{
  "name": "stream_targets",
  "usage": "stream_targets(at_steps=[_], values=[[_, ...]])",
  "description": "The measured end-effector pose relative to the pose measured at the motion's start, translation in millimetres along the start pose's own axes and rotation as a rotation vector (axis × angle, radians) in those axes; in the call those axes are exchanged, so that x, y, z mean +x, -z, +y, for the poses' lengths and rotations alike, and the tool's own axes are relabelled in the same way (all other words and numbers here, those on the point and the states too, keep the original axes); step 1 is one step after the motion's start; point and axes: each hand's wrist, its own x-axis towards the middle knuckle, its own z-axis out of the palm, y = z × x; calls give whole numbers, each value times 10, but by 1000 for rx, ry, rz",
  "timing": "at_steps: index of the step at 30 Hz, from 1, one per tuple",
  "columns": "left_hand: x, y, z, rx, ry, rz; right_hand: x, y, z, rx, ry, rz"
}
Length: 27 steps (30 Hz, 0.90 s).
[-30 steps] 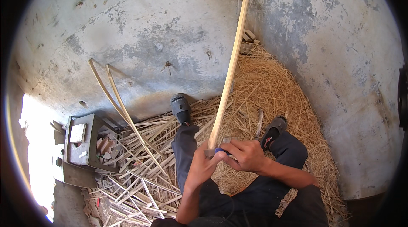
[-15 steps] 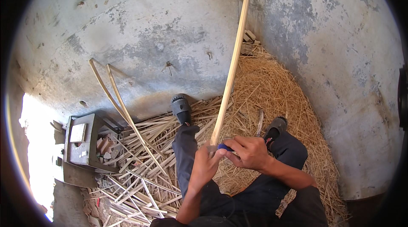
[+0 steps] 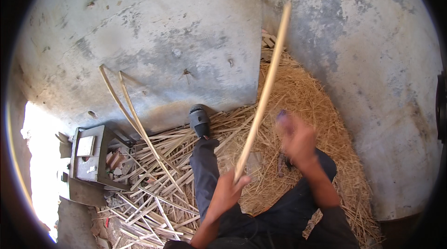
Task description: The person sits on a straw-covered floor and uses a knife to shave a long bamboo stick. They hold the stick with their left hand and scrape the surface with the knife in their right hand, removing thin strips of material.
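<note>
Near the middle, my left hand is closed round the lower end of a long, pale bamboo or wood strip. The strip slants up and away to the right, its far end in front of the wall corner and smeared by motion. To its right, my right hand is raised over the straw, apart from the strip. It is closed on a small blue-purple thing; motion blur hides its kind.
Loose strips cover the floor at left, beside a dark wooden box stand. Two long strips lean on the wall. Shavings are heaped at right. My shoe stands by the wall.
My right hand has come away from the strip's lower end, moving up and right with the blue thing. The strip has tilted further right, and my left hand has shifted slightly down.
</note>
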Motion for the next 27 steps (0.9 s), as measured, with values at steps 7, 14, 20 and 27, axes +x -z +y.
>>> stream_targets(at_steps=[7, 14, 20, 27], values=[[-196, 125, -267, -140, 92, -194, 339, 443, 424, 60, -187, -53], [79, 143, 8, -164, -106, -136, -198, 91, -67, 907, -482, -539], [107, 37, 291, -169, 25, -149, -305, -106, -242, 969, -480, -600], [30, 92, 223, -112, -48, -123, -238, -83, -110, 1038, -519, -546]])
